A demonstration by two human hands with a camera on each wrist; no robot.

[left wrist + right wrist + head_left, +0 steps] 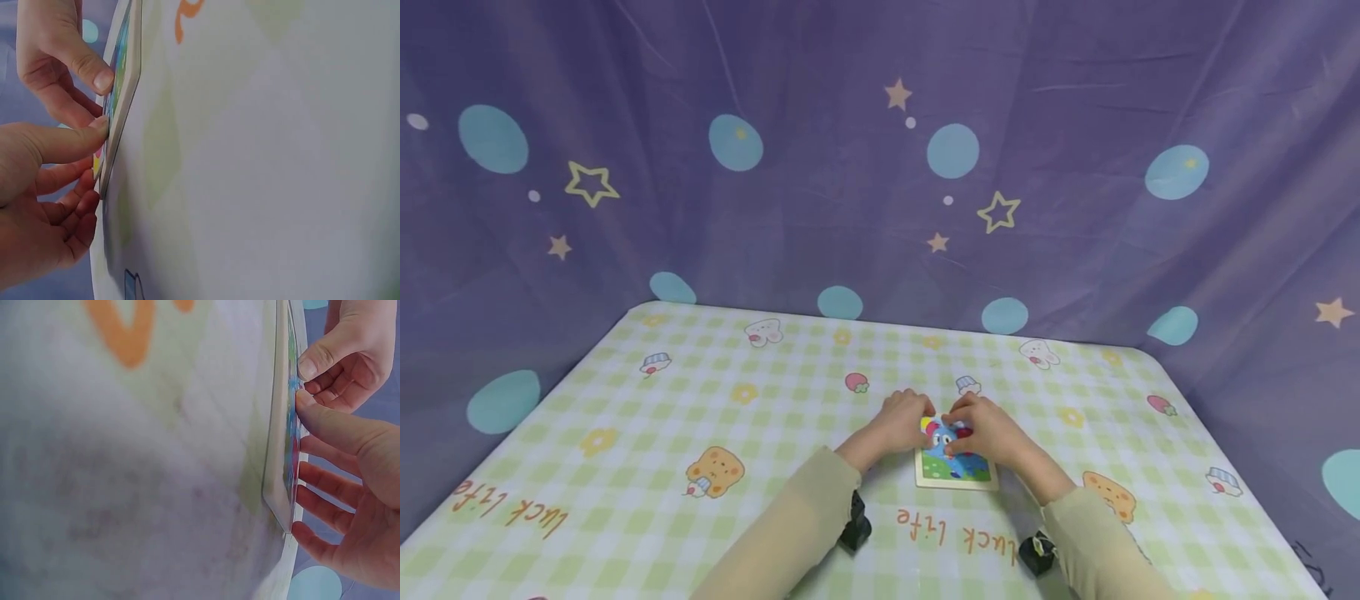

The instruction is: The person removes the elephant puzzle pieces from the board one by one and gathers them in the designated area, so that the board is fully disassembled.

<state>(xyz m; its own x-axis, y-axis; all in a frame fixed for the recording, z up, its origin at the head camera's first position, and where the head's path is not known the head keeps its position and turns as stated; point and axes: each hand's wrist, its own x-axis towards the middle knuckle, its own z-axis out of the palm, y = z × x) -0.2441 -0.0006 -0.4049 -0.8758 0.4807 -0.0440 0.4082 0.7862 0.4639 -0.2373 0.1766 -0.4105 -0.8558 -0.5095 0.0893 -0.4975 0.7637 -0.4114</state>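
A square wooden jigsaw puzzle lies flat on the table, with a blue animal on green ground pictured on it. At its upper left corner, my left hand pinches a yellow and pink puzzle piece between thumb and curled fingers. My right hand rests on the picture from the right side. In the right wrist view its thumb touches the picture, and the other fingers reach fairly straight to the board's far side. Both hands hide part of the picture.
A green and white checked cloth with printed cartoons covers the table. Behind it hangs a purple curtain with stars and blue dots. Dark wrist cameras sit under both sleeves, close above the cloth.
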